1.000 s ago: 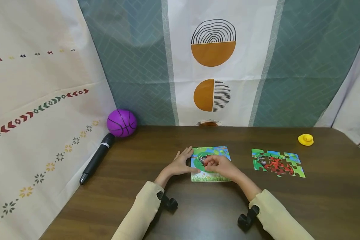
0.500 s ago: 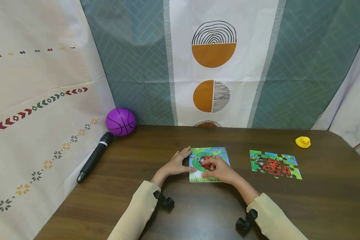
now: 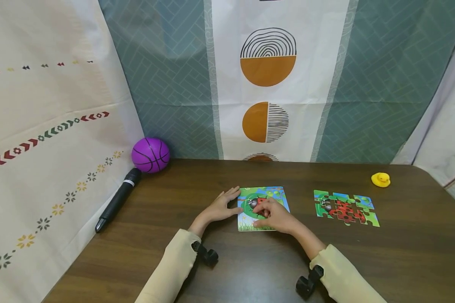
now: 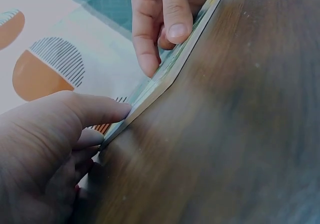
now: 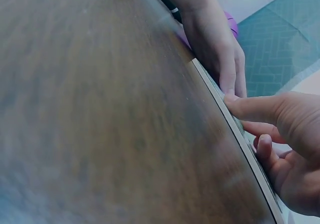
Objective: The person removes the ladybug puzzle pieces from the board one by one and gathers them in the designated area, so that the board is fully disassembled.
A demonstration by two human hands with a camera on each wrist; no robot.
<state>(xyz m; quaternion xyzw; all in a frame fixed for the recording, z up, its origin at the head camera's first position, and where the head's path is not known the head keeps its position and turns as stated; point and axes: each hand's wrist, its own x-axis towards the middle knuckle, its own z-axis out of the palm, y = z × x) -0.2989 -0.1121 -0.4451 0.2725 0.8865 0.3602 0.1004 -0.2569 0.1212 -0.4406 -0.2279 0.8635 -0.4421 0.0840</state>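
A square ladybug puzzle board [image 3: 248,223] lies flat on the table between both hands. My left hand [image 3: 218,209] lies at the board's left side with fingers extended. In the left wrist view, the left index finger [image 4: 102,108] touches the board's edge. My right hand [image 3: 277,215] is over the board's lower right part, fingers bent and thumb apart from them. The right wrist view shows the right thumb [image 5: 252,107] at the board's near edge; nothing shows between thumb and fingers. Some of the board's right side is hidden beneath this hand.
Several ladybug puzzle pieces [image 3: 345,210] lie fitted loosely together to the right of the board. A yellow rubber duck [image 3: 381,179] sits behind them. At the far left are a purple ball [image 3: 150,155] and a black microphone [image 3: 117,201].
The right thumb has drawn away from the bent fingers, toward the board's near edge, and that hand has shifted slightly. The left hand stays at the board's left side. The view has shifted slightly.
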